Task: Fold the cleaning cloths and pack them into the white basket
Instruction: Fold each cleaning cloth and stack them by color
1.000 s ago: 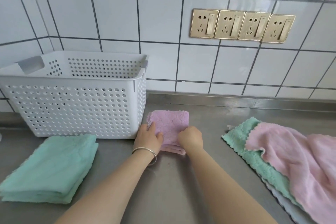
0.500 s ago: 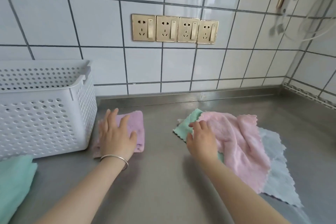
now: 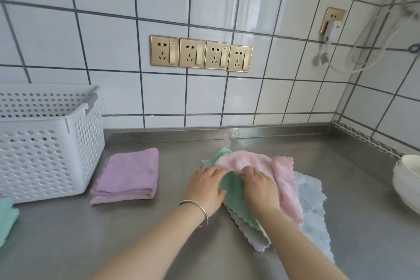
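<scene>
A folded purple cloth point(image 3: 130, 174) lies on the steel counter beside the white perforated basket point(image 3: 48, 143) at the left. To its right is a loose pile of cloths: a pink cloth point(image 3: 284, 179) on top, a green cloth point(image 3: 236, 195) under it, grey-blue ones point(image 3: 316, 220) at the bottom. My left hand point(image 3: 205, 186), a bangle at its wrist, rests flat on the green cloth's left edge. My right hand point(image 3: 259, 183) pinches the pink cloth's edge near the pile's middle. A corner of a folded green stack point(image 3: 6, 218) shows at the far left.
Stacked white bowls point(image 3: 406, 182) sit at the right edge of the counter point(image 3: 159, 229). The tiled wall carries four gold sockets point(image 3: 201, 53), plus a plugged-in charger point(image 3: 331, 29) with loose cables at the upper right corner.
My left hand left the folded purple cloth and moved right onto the pile. My right hand went further onto the pile and took hold of the pink cloth. The view panned right.
</scene>
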The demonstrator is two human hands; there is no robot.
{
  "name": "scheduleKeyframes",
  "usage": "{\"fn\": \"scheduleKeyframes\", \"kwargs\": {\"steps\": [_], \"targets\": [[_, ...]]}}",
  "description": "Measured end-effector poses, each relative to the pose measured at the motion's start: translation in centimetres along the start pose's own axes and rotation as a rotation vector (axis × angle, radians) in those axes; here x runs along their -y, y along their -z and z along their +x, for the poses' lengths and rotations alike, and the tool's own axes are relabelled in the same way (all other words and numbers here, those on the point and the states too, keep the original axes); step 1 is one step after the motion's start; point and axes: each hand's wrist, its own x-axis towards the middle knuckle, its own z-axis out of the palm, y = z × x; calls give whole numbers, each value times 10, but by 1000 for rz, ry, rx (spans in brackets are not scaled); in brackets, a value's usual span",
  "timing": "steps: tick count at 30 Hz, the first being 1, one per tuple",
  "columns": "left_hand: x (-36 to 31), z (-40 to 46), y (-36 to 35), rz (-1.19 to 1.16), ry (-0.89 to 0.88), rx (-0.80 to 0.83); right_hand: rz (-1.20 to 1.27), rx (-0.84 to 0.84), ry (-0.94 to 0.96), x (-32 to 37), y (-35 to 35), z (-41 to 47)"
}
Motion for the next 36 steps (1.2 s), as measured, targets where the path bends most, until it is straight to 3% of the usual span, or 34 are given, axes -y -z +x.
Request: {"fn": "scheduleKeyframes", "kwargs": {"steps": [6,10,15,19,25,30,32,34,36], "targets": [[-28,25,6,94,-148,-236,-23,8,127,-16,32,6],[-30,25,19,185,-229,-219,3,36,175,-42,43,1],[-31,13,50,-9,-162,-219,-108,-23,106,-59,76,0],[-33,3,91,-109,-106,-344,-87,-81,31,-63,106,-4],[-11,-27,164,-247,10,-541,349,-110,-9,-49,166,-6],[31,-63,215,-284,123,-508,784,-99,-105,-22,193,0],[49,-70,226,-321,215,-421,912,-29,-166,-6,191,3],[68,-77,229,-389,306,-294,958,25,-231,12,177,8],[87,-80,228,-640,421,-209,929,77,-286,28,161,15]]}}
